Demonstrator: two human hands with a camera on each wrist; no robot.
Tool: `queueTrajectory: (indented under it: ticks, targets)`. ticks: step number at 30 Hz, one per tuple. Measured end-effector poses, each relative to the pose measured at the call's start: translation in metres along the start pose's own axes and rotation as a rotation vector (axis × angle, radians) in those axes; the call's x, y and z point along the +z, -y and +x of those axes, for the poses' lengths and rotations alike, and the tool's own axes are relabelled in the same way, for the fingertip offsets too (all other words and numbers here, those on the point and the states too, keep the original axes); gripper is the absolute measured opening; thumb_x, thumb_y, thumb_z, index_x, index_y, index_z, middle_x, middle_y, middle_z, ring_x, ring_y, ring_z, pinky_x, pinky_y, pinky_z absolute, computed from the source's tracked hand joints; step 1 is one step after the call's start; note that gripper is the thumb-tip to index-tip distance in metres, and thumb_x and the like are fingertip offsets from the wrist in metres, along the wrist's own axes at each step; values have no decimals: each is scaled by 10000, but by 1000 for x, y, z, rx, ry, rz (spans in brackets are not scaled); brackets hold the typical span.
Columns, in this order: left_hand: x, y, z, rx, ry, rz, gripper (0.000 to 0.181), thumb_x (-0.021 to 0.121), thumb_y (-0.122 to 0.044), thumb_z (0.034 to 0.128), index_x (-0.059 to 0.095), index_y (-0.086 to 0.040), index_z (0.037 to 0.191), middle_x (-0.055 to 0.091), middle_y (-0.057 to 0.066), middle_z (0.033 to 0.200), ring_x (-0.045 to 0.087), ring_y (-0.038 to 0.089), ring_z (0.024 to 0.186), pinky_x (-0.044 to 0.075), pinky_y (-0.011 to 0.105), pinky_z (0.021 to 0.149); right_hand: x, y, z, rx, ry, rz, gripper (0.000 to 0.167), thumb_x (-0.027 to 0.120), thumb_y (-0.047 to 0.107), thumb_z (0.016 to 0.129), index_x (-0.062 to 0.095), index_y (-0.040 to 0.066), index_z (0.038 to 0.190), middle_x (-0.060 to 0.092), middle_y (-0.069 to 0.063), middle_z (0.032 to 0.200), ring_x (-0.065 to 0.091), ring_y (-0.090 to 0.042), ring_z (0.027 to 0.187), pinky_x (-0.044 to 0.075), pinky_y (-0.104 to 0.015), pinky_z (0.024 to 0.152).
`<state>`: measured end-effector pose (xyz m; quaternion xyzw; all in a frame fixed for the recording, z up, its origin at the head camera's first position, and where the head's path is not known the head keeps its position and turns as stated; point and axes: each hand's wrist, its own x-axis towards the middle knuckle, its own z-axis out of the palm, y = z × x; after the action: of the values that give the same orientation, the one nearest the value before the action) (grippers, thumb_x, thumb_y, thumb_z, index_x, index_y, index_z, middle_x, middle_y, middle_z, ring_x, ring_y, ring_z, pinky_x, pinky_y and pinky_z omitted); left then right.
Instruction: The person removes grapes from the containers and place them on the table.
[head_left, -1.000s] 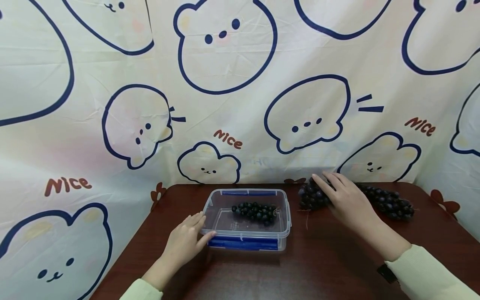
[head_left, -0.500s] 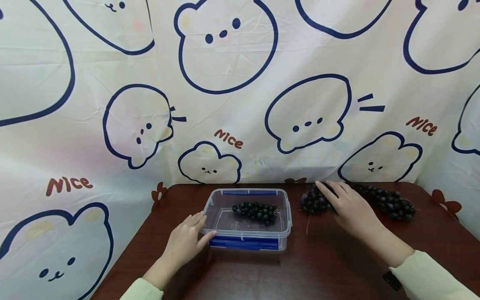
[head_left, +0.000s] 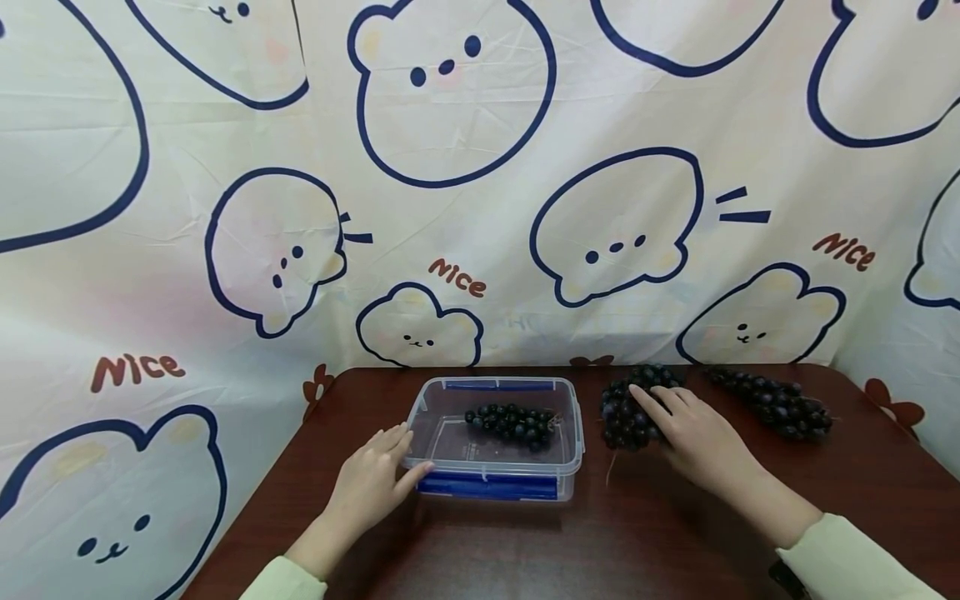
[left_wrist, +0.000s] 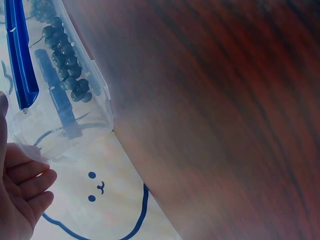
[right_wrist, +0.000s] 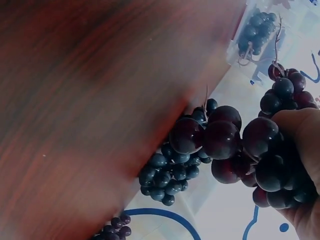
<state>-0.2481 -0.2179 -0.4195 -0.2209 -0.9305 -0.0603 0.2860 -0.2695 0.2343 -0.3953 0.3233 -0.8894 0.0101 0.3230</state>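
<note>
My right hand [head_left: 693, 435] holds a bunch of dark grapes [head_left: 628, 417] just right of the container, its thin stem hanging toward the table. In the right wrist view, the thumb lies across these grapes [right_wrist: 222, 140]; most of the fingers are hidden. My left hand [head_left: 371, 477] touches the near left corner of a clear plastic container [head_left: 442, 467] with blue clips, fingers on its side and thumb at its front. The left wrist view shows the left fingers [left_wrist: 32, 182] loosely bent against the corner. One grape bunch [head_left: 512, 425] lies inside the container.
Another grape bunch [head_left: 780, 407] lies at the right back of the brown table [head_left: 637, 533]. More grapes [head_left: 660, 375] show right behind the held bunch. A patterned cloth [head_left: 495, 233] hangs along the table's back edge.
My right hand has come slightly nearer with the grape bunch, away from the back edge, uncovering more of the grapes at right. My left hand and the container have stayed put.
</note>
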Motion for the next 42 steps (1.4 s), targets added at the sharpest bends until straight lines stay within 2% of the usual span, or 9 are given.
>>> queueTrajectory:
  ticks: [7,19,35,42]
  targets:
    - [0,1,1,6,-4,0,583,759,-443,813,701,52,1116,640,206,1211,611,319,1132,474,471,961,6,3,-6,-5,81,-13,856,891,96,625,499,1,1379,594,-232,1133,582,-391,1011,527,-502,815]
    - [1,1,0,18,-12,-16,575,756,-436,822,702,57,1113,640,205,1210,606,311,1141,467,469,971,13,2,-13,22,236,-2,749,845,93,676,531,-17,1346,596,-197,1111,592,-353,976,537,-458,755]
    - [1,1,0,24,-21,-16,574,759,-429,821,699,62,1113,643,210,1201,609,325,1132,471,474,964,14,-2,-16,95,430,65,736,825,80,687,517,-20,1348,583,-194,1156,571,-366,1000,524,-429,700]
    - [1,1,0,27,-26,-15,569,762,-430,817,703,57,1105,645,208,1200,614,317,1126,482,476,948,16,-3,-18,111,480,79,752,852,112,672,524,-27,1335,589,-190,1142,574,-358,979,526,-429,690]
